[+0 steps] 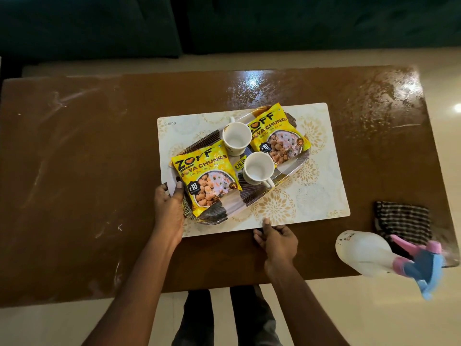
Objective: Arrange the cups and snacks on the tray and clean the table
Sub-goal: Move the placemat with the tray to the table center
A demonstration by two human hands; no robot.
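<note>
Wet-streaked table. Mat at centre, tray on it. Bottle and cloth near right. On tray: two packets, two cups. Left hand grips tray's near-left rim. Right hand pinches mat's near edge.

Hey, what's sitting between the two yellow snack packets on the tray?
Head view: two white cups, the far cup and the near cup, stand on the tray between the left packet and the right packet.
</note>
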